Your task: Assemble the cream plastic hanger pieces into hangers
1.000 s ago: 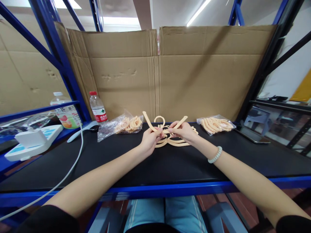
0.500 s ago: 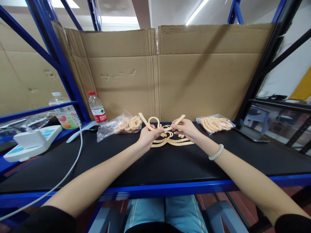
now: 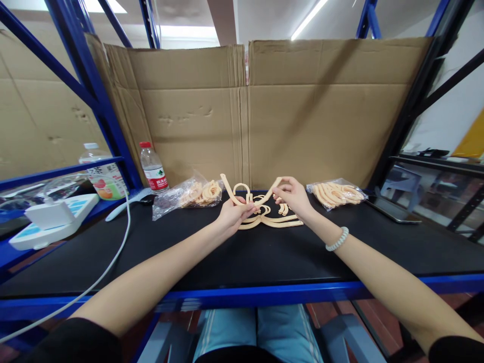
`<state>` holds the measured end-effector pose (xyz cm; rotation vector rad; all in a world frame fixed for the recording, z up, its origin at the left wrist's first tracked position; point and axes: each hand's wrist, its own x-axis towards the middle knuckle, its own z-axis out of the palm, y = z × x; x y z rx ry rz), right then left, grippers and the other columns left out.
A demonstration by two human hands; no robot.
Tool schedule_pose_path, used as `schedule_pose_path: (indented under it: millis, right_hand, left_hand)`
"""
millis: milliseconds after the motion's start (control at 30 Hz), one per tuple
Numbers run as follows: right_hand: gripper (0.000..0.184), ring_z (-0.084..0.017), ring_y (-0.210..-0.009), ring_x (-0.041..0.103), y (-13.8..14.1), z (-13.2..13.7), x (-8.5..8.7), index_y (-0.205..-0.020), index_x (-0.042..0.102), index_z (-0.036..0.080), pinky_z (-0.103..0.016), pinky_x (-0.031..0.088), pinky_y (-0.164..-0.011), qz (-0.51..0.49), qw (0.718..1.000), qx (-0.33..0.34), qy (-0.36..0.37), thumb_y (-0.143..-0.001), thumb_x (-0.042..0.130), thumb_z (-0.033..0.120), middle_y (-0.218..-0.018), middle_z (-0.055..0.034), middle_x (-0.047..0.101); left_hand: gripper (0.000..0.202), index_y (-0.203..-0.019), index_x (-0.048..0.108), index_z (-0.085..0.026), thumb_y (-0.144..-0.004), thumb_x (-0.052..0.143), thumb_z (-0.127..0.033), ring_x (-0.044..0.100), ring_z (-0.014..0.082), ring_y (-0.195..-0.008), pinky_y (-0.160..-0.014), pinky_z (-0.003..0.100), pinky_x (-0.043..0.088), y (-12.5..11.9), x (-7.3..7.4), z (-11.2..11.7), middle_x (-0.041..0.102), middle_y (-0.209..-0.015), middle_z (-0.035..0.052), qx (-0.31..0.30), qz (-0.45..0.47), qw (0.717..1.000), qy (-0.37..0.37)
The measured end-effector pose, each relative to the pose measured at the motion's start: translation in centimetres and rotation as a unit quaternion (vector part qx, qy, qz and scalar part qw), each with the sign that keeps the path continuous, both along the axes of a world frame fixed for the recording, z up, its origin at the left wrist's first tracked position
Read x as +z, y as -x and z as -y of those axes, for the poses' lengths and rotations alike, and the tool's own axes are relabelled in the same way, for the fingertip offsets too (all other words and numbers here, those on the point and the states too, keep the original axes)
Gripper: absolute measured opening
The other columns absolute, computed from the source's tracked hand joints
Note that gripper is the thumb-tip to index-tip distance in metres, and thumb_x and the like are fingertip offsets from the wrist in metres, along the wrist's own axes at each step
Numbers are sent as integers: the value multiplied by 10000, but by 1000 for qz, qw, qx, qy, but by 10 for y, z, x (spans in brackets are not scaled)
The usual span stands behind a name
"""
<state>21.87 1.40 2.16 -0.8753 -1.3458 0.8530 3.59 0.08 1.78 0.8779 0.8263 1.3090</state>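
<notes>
Both my hands hold one peach-coloured plastic hanger (image 3: pixel 252 197), hook upward, above a black mat (image 3: pixel 242 252). My left hand (image 3: pixel 235 214) pinches its middle, near the hook. My right hand (image 3: pixel 292 196) is closed on the tip of its right arm. Under them lies a small pile of the same hangers (image 3: pixel 273 221), with a few small curved bits beside it.
Two clear bags of hanger parts lie at the back, the left bag (image 3: pixel 189 194) and the right bag (image 3: pixel 333 193). A water bottle (image 3: pixel 152 168), a white device (image 3: pixel 49 220) with a cable (image 3: pixel 99 272), a cardboard wall (image 3: pixel 249 111) and a dark tablet (image 3: pixel 393 208) surround the mat.
My hands moved apart: the right hand slid from the hanger's middle out to the end of its right arm, while the left stayed near the hook.
</notes>
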Motion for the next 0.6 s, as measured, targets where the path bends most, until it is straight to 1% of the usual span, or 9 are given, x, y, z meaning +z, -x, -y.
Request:
schedule_pose_path:
  millis: [67, 133, 200, 267, 333, 367, 433, 500, 600]
  right_hand:
    - [483, -168, -677, 601, 0, -1, -1, -1084, 481, 190, -303, 529, -573, 56, 996, -40, -51, -680, 700, 339, -756, -13, 617]
    - [479, -206, -816, 603, 1, 1, -2, -1142, 474, 177, -363, 534, -683, 134, 976, -115, -128, -716, 656, 299, -923, -79, 617]
    - [453, -245, -1006, 559, 2, 5, -1, -1174, 483, 168, -423, 489, -850, 224, 928, -198, -223, -749, 617, 249, -1106, -133, 568]
    - [349, -266, -1149, 481, 5, 10, 0, -1130, 528, 180, -467, 382, -996, 328, 863, -233, -307, -787, 581, 212, -1164, -129, 550]
    - [198, -272, -1205, 442, 9, 16, 0, -1022, 578, 199, -505, 260, -1078, 428, 803, -215, -354, -825, 553, 205, -1089, -95, 600]
    - [140, -269, -1190, 460, 11, 19, -1, -974, 589, 203, -516, 219, -1094, 470, 780, -194, -365, -841, 545, 210, -1034, -80, 625]
    - [105, -249, -1086, 541, 16, 23, -2, -951, 586, 197, -513, 206, -1095, 530, 754, -140, -362, -862, 541, 229, -962, -66, 656]
    - [121, -215, -946, 600, 20, 26, -3, -976, 568, 181, -464, 292, -1047, 558, 753, -88, -337, -871, 542, 235, -939, -67, 670]
    - [109, -195, -827, 617, 22, 29, -1, -979, 554, 172, -340, 426, -824, 569, 772, -65, -275, -885, 519, 215, -885, -70, 678]
  left_hand:
    - [288, -707, 432, -136, -733, 580, 109, 709, 180, -702, -700, 220, 569, 1, 0, -2, 630, -670, 36, 3, 8, 1000, -2]
    - [281, -701, 439, -133, -735, 583, 105, 708, 174, -709, -715, 217, 570, 2, 0, -3, 629, -668, 36, 4, 18, 1000, -12]
    - [277, -704, 445, -133, -730, 607, 90, 708, 174, -712, -714, 219, 571, 3, 0, -3, 639, -678, 43, 3, 22, 1000, -14]
    - [273, -714, 450, -133, -725, 634, 68, 707, 179, -708, -692, 222, 572, 3, 1, -2, 654, -697, 58, -1, 12, 1000, -5]
    - [273, -711, 455, -132, -716, 655, 53, 703, 171, -685, -668, 217, 569, 1, 1, 1, 659, -697, 61, -8, -7, 1000, 2]
    - [274, -703, 458, -130, -709, 663, 51, 697, 157, -664, -661, 211, 565, 1, 1, 2, 654, -680, 52, -10, -15, 1000, 2]
    - [271, -684, 471, -124, -692, 673, 54, 681, 130, -629, -660, 202, 560, -1, 0, 5, 636, -635, 28, -13, -25, 1000, -1]
    - [259, -666, 487, -118, -679, 678, 56, 665, 112, -604, -666, 203, 558, -2, 0, 8, 619, -597, 10, -16, -28, 999, -4]
    - [206, -656, 526, -108, -683, 683, 23, 654, 103, -602, -682, 207, 555, -3, 0, 10, 622, -591, 13, -32, -33, 999, -10]
